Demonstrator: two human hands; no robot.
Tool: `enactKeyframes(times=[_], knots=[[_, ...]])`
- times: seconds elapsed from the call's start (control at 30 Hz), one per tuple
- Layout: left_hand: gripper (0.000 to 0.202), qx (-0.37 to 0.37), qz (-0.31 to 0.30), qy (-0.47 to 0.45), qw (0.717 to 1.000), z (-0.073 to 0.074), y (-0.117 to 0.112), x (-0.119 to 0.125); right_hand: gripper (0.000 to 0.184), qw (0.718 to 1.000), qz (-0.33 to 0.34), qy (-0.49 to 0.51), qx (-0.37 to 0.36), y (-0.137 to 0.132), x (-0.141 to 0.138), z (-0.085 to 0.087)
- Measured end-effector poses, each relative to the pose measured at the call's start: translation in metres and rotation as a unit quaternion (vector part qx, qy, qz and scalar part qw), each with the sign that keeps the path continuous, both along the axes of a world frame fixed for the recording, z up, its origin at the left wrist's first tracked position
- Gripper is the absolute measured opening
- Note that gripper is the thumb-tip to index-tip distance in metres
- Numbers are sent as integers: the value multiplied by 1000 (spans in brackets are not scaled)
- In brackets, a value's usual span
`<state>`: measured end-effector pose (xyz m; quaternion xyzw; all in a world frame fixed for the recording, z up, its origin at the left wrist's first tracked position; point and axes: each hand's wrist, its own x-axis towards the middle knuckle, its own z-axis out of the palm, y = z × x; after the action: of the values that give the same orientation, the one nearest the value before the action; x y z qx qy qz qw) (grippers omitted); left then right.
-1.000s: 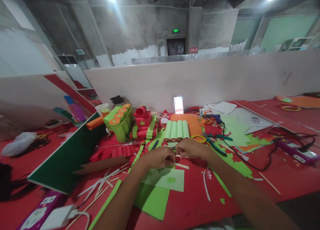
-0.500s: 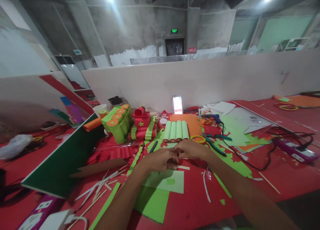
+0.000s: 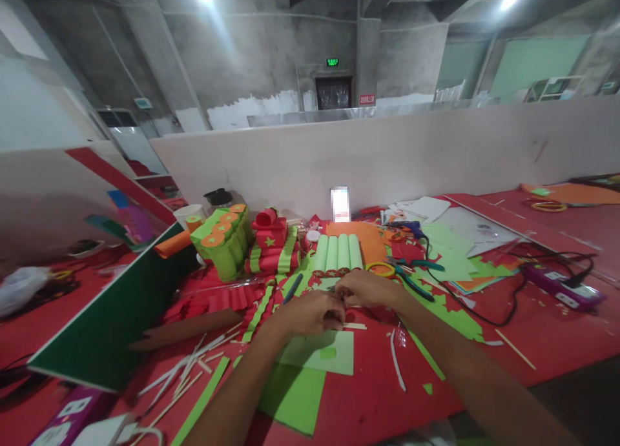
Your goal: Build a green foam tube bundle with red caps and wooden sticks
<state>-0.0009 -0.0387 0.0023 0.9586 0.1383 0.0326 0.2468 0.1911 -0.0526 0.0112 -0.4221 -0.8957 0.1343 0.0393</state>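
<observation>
My left hand and my right hand meet over the red table, fingertips pinched together on a small piece that I cannot make out; a bit of red curled paper shows just under them. A thin pale strip lies beside the left fingers. Below the hands lies a light green sheet on a brighter green one. Just beyond the hands stands a row of pale green paper tubes.
Red and green paper rolls and a green block with orange tops stand at the back left. A dark green board leans left. Teal scissors, a yellow tape ring, cables and a purple power strip lie right. Loose strips lie front left.
My hands have drawn closer together until the fingertips touch. The pale strip seen between them a second ago is now hidden. The view has shifted slightly.
</observation>
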Motion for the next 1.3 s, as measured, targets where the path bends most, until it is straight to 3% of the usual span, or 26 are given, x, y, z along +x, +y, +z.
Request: enactKeyframes(times=[0.8,1.3], knots=[[12,-15,11,7,1000,0,-3,-2,22,1000,-12,0,-8,-2,-1,3],[11,2,42,66,997,9,-11,-4,24,996,-69,-44,-28,-5,-7,-1]])
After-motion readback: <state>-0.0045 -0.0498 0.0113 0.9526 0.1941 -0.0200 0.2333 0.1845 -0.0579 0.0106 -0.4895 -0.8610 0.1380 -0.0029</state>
